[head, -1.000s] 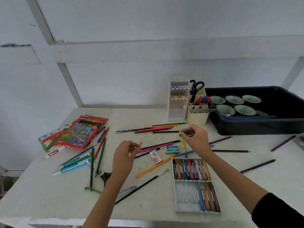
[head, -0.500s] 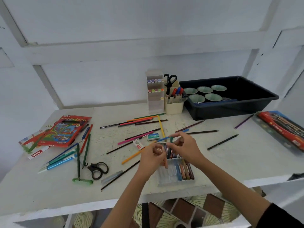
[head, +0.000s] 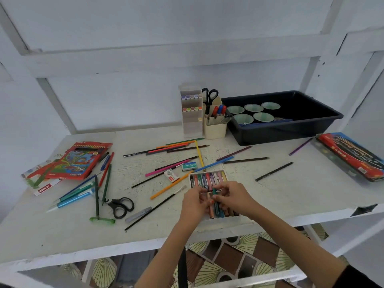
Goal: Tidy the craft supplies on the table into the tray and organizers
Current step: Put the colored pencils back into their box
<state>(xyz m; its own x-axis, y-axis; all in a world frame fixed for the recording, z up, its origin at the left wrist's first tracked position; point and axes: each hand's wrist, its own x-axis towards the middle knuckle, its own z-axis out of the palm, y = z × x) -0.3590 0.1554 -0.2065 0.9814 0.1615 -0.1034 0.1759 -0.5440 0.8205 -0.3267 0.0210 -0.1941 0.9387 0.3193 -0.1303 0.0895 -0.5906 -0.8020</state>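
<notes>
Dark-green crayon (head: 214,192) is the piece being handled in the head view: it stands pinched between the thumb and fingertips of the right hand (head: 234,196), just over the near row of the white crayon case (head: 207,172) at the front edge of the table (head: 62,225). The left hand (head: 195,201) has its fingers curled in against the same row. The step looks like seating this crayon in its slot, so the next move calls for laying it flat and parallel with its neighbours. The loose pencils (head: 176,149) and scissors (head: 121,206) have yet to go to the cream pen cup (head: 215,129), the marker organizer (head: 192,119) or the black tray (head: 291,129). Both hands cover the near slots, so a free gap cannot be seen, nor whether the left hand grips anything.
</notes>
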